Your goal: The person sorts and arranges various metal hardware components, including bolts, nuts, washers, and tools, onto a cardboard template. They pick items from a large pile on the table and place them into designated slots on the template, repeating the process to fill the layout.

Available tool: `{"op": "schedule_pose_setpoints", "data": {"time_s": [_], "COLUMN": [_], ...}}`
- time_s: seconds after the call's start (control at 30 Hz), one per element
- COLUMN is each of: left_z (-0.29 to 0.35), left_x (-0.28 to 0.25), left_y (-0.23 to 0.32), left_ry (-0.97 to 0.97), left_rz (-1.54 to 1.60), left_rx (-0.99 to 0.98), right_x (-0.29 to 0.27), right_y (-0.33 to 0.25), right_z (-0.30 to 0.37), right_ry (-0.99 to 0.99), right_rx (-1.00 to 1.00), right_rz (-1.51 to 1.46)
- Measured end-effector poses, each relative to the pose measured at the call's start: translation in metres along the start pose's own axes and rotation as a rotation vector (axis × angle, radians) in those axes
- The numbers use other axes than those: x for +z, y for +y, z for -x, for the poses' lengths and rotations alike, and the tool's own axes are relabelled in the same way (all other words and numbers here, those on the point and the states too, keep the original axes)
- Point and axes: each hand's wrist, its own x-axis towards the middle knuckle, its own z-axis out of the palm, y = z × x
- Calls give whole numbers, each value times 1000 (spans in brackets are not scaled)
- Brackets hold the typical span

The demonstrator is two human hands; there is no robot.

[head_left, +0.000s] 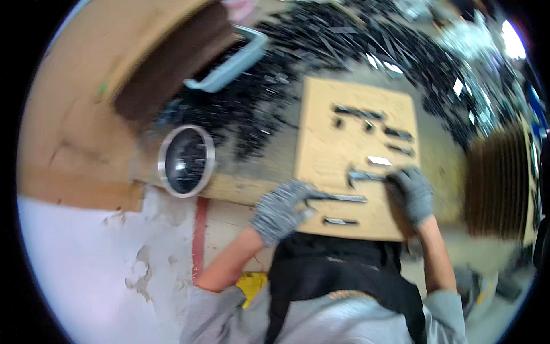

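Observation:
Both my hands wear grey knit gloves over a tan board [358, 223] at the table edge. My left hand [282, 211] is closed at the left end of a long dark strip [341, 198], its thumb slightly apart. My right hand [413, 194], at the board's right edge, has its fingers curled round the end of a dark piece with a T-shaped head [366, 176]; blur hides its exact kind. Above it lies a small bright white strip [378, 161]. A short dark strip [340, 221] rests near the board's front edge. Farther back are more dark strips [358, 112] and small dark bits.
A large heap of black strips and shards [344, 43] covers the table's far side. At left are a round metal-rimmed bowl [212, 157] holding dark bits, a pale blue tray [229, 69] and brown cardboard [74, 155]. Stacked cardboard sheets [495, 183] stand at right.

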Motion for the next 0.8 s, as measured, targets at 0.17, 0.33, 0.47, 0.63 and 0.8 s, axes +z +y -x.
{"op": "schedule_pose_setpoints", "data": {"time_s": [0.17,0.33,0.47,0.63,0.8], "left_z": [-7,13,117,136,133], "left_x": [-46,-179,-226,-211,-211], "left_y": [-15,-125,-272,-304,-317], "left_ry": [-113,719,659,266,406], "left_rz": [421,394,-546,-398,-412], "left_rx": [-207,-586,-952,-1141,-1084], "right_x": [3,-15,-18,-12,-9], "right_y": [10,-6,-7,-22,-48], "right_z": [7,7,16,19,2], "right_ry": [-2,108,127,96,53], "right_rx": [-28,24,59,150,98], "right_rz": [83,-2,-105,-147,-200]}}
